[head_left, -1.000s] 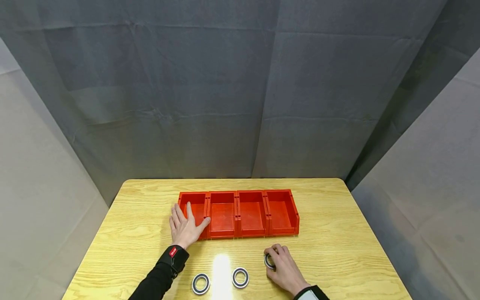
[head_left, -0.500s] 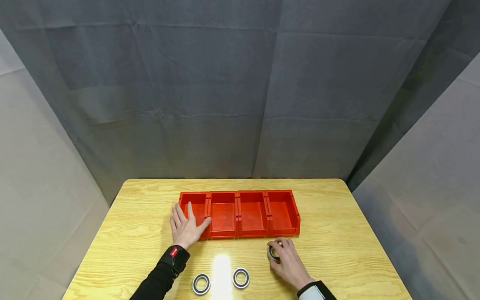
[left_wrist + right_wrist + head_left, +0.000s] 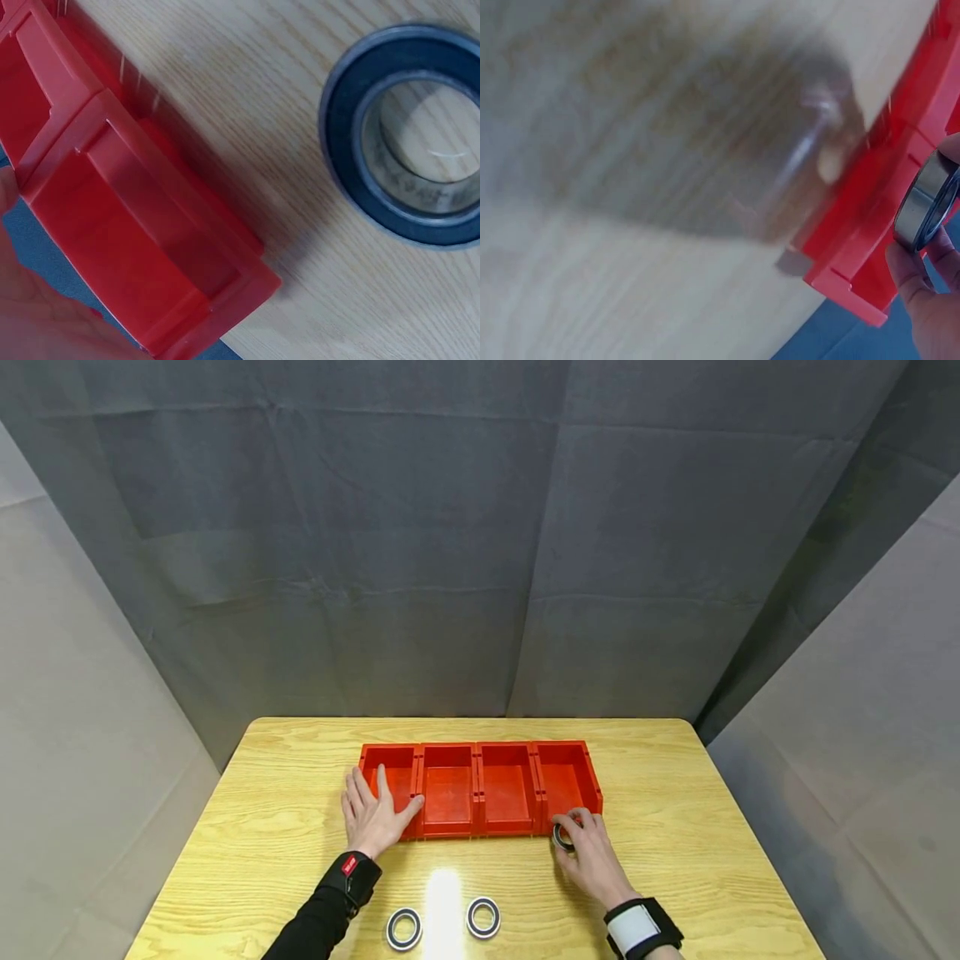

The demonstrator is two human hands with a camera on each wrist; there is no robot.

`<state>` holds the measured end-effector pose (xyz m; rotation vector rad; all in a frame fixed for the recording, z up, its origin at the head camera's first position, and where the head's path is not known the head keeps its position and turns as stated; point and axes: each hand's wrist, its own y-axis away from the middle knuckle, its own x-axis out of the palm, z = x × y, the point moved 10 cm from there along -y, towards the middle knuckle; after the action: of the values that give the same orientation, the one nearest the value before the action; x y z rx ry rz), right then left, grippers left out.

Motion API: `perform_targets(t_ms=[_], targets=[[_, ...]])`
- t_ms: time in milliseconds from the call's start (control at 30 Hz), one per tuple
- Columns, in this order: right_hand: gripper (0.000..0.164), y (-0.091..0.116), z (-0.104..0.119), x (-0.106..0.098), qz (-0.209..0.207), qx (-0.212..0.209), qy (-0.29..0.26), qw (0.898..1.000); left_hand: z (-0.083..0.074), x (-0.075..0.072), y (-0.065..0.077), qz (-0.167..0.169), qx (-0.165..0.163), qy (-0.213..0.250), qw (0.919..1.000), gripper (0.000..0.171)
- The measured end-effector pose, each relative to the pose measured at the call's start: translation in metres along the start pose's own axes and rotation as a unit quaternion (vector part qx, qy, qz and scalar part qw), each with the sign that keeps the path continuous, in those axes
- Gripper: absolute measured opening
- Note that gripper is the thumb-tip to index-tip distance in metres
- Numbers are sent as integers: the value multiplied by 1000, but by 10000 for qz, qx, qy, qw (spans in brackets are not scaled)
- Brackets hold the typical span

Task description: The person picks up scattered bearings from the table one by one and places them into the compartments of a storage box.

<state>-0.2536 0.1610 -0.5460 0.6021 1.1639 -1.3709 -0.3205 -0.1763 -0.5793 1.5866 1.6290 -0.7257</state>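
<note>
A row of joined red bins (image 3: 450,789) lies across the middle of the table, in the head view. My left hand (image 3: 371,814) rests on the front of the leftmost bin, fingers spread and straight. With the fingers and thumb of my right hand (image 3: 595,860) I hold a ball bearing (image 3: 562,837) right at the front lip of the rightmost bin. The right wrist view shows that bearing (image 3: 924,201) tilted, its shiny outer rim toward the camera, with the red bin (image 3: 855,262) behind it. Inside the bins I see bare red floors.
Two more ball bearings lie flat near the table's front: one at the left (image 3: 403,929), the other bearing (image 3: 483,917) close to the middle. The wooden table (image 3: 675,827) ends at a grey curtain (image 3: 450,568) behind, with pale cloth panels (image 3: 862,735) on both sides.
My right hand has carried the bearing away from me and slightly right, from the table in front up to the rightmost bin's lip. The left hand stays on the leftmost bin.
</note>
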Motion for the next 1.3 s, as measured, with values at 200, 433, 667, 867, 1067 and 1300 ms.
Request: perform_targets(t_ms=[200, 433, 667, 867, 1067, 1300], targets=[[43, -13, -6, -8, -169, -69, -41, 9998, 0, 0, 0, -44, 27, -1, 10000, 101], [43, -29, -14, -10, -290, 27, -91, 9995, 0, -1, 0, -51, -15, -23, 10000, 101], [41, -45, -22, -7, -51, 291, -223, 9993, 0, -2, 1, -67, -40, -5, 10000, 101], [42, -55, -24, -4, -6, 317, -109, 9994, 0, 0, 1, -75, -31, -64, 9999, 100], [42, -64, -26, 5, 239, 482, -35, 9985, 1, 1, 1, -96, -21, -56, 9999, 100], [43, -70, -30, 16, 511, 692, 84, 9963, 3, 2, -1, -146, 37, -25, 9999, 100]])
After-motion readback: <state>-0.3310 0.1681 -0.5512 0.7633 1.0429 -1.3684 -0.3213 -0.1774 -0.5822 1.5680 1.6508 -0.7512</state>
